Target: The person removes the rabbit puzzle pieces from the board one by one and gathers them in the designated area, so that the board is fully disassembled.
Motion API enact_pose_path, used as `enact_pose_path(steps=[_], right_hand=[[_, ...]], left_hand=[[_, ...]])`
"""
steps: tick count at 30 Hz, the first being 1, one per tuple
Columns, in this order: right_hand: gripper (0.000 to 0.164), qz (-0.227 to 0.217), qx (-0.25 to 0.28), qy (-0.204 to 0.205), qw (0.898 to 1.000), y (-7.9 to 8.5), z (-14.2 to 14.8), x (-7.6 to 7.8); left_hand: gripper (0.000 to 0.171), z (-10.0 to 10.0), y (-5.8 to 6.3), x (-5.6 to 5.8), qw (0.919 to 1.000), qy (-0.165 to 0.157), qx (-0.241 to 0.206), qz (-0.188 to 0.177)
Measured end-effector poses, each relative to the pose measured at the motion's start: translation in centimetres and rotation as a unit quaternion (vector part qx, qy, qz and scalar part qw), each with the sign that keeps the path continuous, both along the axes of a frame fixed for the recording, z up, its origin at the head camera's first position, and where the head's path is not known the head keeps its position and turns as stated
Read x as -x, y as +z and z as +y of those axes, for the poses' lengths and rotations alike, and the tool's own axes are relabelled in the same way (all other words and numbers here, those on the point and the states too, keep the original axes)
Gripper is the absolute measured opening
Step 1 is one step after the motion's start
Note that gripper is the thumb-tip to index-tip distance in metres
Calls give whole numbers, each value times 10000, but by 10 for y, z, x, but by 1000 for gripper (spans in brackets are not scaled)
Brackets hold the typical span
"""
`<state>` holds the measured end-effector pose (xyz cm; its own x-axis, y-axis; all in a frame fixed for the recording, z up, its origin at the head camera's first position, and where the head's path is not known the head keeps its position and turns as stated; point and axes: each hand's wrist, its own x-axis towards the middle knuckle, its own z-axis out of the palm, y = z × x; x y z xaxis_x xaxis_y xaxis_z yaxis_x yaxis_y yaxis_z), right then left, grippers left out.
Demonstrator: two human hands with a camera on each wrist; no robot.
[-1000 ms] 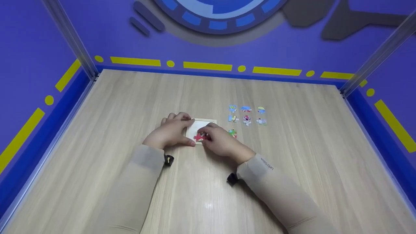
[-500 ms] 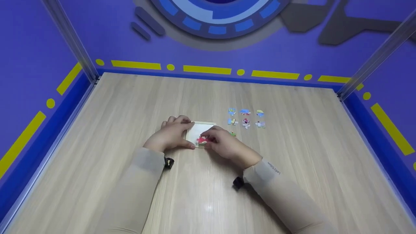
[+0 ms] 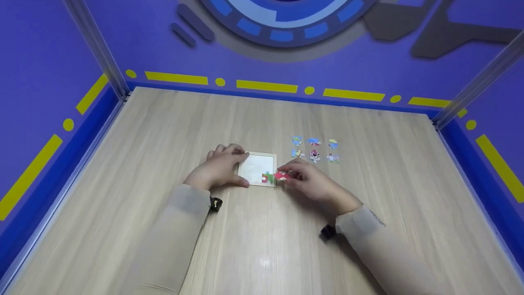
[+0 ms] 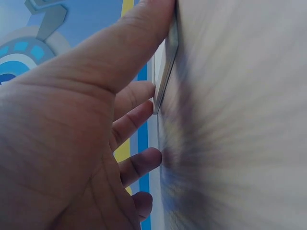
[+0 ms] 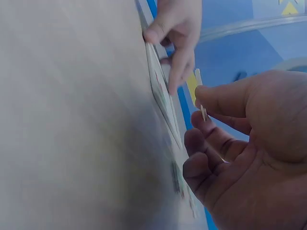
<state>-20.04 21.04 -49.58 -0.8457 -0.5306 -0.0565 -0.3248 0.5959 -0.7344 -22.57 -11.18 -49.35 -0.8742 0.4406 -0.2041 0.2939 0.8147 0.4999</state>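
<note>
In the head view, my left hand [image 3: 219, 166] holds a square, light wooden puzzle tray [image 3: 254, 153] by its left side, thumb at the near corner and index finger at the far one. A red and green jigsaw piece [image 3: 267, 177] lies in the tray's near right corner. My right hand [image 3: 309, 178] pinches a mostly red jigsaw piece [image 3: 281, 176] between thumb and fingers, just over the tray's right edge. From the right wrist view, that pinched piece [image 5: 199, 79] appears edge-on, raised off the table. The left wrist view shows the thumb and fingertips against the tray edge [image 4: 165, 72].
Beyond my right hand, several loose jigsaw pieces lie in two rows, among them one with a cartoon face [image 3: 314, 155] and a blue one [image 3: 314, 141]. The wood-grain table [image 3: 196, 123] is bounded by blue and purple panels [image 3: 339, 67].
My right hand has moved right with the red piece, from over the tray to its right edge, uncovering the piece in the near right corner. My left hand stays at the tray.
</note>
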Motion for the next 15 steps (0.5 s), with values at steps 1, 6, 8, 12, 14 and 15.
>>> enact_pose_path(steps=[1, 6, 8, 12, 14, 15], right_hand=[[36, 40, -12, -26, 10000, 0, 4, 1], [37, 220, -90, -172, 9996, 4, 24, 6], [36, 326, -157, -240, 9991, 6, 32, 9], [36, 475, -347, -431, 9973, 8, 46, 13], [38, 483, -438, -503, 9966, 8, 53, 15], [38, 482, -469, -543, 9963, 9, 55, 16]], left_hand=[[105, 0, 0, 0, 10000, 3, -6, -1], [106, -2, -1, 0, 10000, 25, -9, 16], [106, -2, -1, 1, 10000, 52, -18, 24], [105, -1, -1, 1, 9999, 107, -20, 3], [104, 0, -1, 1, 9999, 130, -19, -18], [104, 0, -1, 0, 9999, 135, -15, -28]])
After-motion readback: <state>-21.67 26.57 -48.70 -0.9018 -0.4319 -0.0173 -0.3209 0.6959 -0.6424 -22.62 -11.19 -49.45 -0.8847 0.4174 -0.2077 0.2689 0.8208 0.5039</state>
